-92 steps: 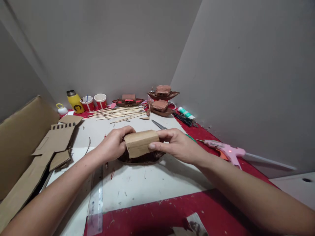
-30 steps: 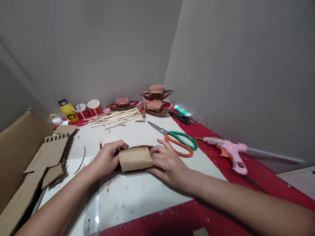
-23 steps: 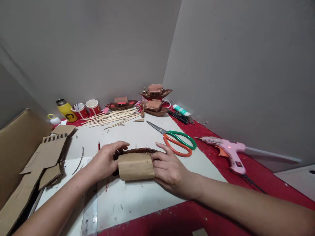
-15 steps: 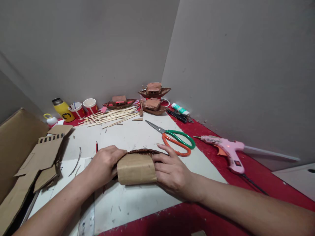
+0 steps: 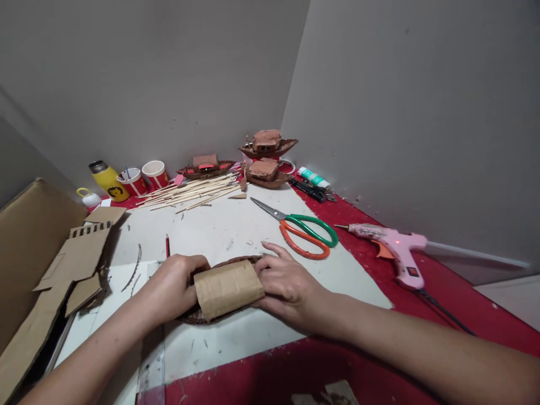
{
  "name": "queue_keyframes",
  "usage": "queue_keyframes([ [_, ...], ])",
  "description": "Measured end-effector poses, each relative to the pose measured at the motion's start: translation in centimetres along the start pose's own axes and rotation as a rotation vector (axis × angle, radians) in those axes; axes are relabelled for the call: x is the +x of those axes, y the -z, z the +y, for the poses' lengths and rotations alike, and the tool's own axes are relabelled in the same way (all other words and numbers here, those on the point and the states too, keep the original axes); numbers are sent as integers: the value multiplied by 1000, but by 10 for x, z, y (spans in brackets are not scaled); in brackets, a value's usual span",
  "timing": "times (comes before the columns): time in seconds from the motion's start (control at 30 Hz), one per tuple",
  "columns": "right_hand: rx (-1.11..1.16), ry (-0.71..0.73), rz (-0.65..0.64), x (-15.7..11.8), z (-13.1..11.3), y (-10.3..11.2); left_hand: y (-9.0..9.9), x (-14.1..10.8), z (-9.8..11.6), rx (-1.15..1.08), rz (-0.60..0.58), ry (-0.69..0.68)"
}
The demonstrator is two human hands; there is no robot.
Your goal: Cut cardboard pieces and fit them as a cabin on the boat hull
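Note:
A curved piece of brown cardboard (image 5: 230,289) arches over a dark brown boat hull (image 5: 194,319), low above or on the white sheet (image 5: 236,349). My left hand (image 5: 175,287) is closed at the left end of the curved cardboard, its fingertips partly hidden under the edge. At the opposite end, my right hand (image 5: 291,289) grips the cardboard with bent fingers, while its index finger stretches upward over the hull's far rim. Just beyond the right hand lie scissors (image 5: 301,233) with green and orange handles.
A pink glue gun (image 5: 399,250) with a lit light rests at right. Model boats (image 5: 266,143), wooden sticks (image 5: 198,191), paper cups (image 5: 155,175) and a yellow bottle (image 5: 109,181) stand behind. Cut cardboard (image 5: 78,256) lies left; a clear ruler (image 5: 152,360) and pencil (image 5: 167,245) are nearby.
The curved cardboard has tilted, its right end rising and its left end shifting left. More of the hull shows at the near left. Both hands stay at its ends.

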State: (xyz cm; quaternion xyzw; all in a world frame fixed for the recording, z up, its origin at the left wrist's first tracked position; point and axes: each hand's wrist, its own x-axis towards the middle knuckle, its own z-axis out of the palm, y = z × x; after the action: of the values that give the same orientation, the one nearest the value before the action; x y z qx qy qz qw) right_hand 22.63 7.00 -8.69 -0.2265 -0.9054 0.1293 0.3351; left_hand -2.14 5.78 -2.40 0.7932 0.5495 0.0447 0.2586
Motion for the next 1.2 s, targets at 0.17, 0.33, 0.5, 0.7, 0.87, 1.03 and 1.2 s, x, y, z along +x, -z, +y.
queue_keyframes([
  [0.17,4,28,-35,2,-1,4,-5,6,0,36,-13,-49],
  [0.33,21,5,-54,1,0,3,-12,12,-4,79,29,-79],
  [0.5,33,-7,-57,-2,2,1,-15,15,-10,101,53,-97],
  [0.7,6,-13,-46,-1,0,4,-14,15,-8,71,44,-76],
  [0.87,3,3,-41,0,1,4,0,10,-8,-141,-91,-64],
  [1.03,33,10,-61,1,2,6,24,6,-21,-444,-229,-57],
  [1.2,57,39,-78,3,3,9,24,13,-51,-1072,-181,-52],
])
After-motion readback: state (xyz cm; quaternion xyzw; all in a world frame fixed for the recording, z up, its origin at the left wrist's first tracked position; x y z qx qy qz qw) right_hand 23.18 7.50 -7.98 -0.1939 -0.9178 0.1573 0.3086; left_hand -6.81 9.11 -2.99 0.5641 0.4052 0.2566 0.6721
